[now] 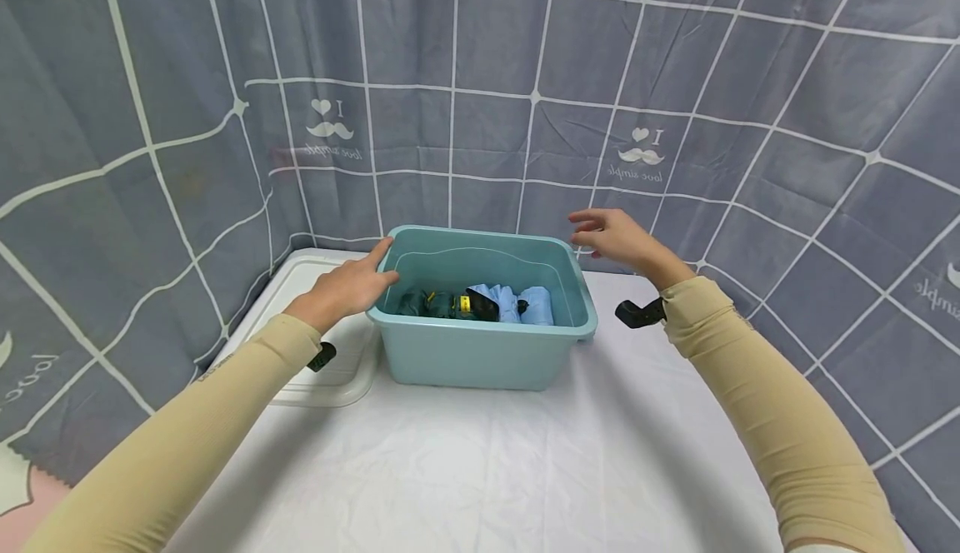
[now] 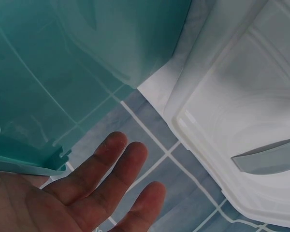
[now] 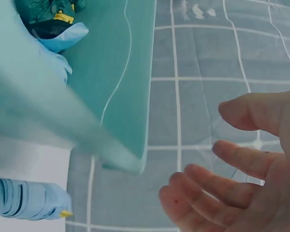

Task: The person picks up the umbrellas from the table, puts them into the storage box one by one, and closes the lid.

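Note:
A teal plastic storage bin [image 1: 472, 357] stands on the white-covered table. Inside lie a dark green bundle [image 1: 438, 305] with yellow marks and light-blue bundles [image 1: 536, 306]; their exact kind is unclear. My left hand [image 1: 348, 286] is at the bin's left rim, index finger and thumb extended over it. In the left wrist view, the other fingers [image 2: 108, 179] stretch out below the rim, off the wall. Beyond the right back corner, my right hand [image 1: 618, 238] hovers apart from the bin, holding nothing. Its fingers [image 3: 203, 193] are loosely bent in the right wrist view.
A white lid [image 1: 330, 382] lies flat left of the bin, partly behind my left hand. Grey gridded curtain [image 1: 495, 53] surrounds the table. In the right wrist view, a light-blue layered roll [image 3: 29, 199] with a yellow tip shows outside the bin.

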Available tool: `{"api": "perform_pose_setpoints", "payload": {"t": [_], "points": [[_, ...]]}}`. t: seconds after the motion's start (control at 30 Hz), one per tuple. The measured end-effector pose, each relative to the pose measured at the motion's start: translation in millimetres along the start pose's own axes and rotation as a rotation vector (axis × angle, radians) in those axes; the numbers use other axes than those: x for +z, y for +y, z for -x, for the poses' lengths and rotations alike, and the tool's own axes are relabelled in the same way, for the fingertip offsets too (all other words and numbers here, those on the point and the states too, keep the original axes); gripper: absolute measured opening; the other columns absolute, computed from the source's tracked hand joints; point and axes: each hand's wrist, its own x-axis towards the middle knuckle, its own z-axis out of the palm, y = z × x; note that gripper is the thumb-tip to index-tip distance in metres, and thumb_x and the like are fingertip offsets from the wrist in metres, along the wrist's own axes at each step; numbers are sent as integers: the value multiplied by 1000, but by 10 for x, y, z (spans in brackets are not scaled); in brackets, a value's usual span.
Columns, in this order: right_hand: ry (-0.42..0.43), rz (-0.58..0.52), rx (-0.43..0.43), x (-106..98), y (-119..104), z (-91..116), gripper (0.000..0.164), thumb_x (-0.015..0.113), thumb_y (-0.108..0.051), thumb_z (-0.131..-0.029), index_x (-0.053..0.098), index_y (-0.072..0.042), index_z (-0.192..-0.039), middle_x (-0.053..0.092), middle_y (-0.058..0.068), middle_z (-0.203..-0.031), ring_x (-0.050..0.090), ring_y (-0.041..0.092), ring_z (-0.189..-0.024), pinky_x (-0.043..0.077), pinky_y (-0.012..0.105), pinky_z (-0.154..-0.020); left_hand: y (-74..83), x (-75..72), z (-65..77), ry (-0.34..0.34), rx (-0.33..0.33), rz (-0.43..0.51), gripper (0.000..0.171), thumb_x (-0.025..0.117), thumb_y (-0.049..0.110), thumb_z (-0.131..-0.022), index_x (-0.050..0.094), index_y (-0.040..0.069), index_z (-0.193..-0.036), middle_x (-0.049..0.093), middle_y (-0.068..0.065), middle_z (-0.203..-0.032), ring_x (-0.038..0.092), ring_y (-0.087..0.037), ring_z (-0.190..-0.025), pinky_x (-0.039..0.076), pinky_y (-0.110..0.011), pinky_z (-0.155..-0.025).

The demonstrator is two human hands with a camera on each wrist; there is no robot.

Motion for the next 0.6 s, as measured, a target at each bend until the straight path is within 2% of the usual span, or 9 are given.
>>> {"api": "perform_pose_setpoints", "payload": {"t": [0.27,0.4,0.6], "points": [[75,-148,89,-14,298,51,55,56,-23,-103,42,-8,-153,49,22,-149,54,39,-130,50,49,-102,-14,5,-7,3,0,1,74,32,49,-102,-8,33,-163,40,-25,-156,51,-49,-131,44,-66,-92],[99,-168,131,17,475,36,56,55,-24,-103,40,-9,-155,48,22,-150,52,38,-132,51,47,-100,-17,7,-4,1,0,9,75,32,49,-102,-8,32,-163,37,-25,-158,49,-49,-133,43,-67,-94],[130,-182,160,93,767,-10,58,55,-22,-102,38,-6,-155,44,25,-153,50,41,-134,51,48,-100,-6,10,3,5,1,3,75,32,49,-102,-8,31,-163,39,-26,-156,51,-48,-132,44,-66,-94]]}}
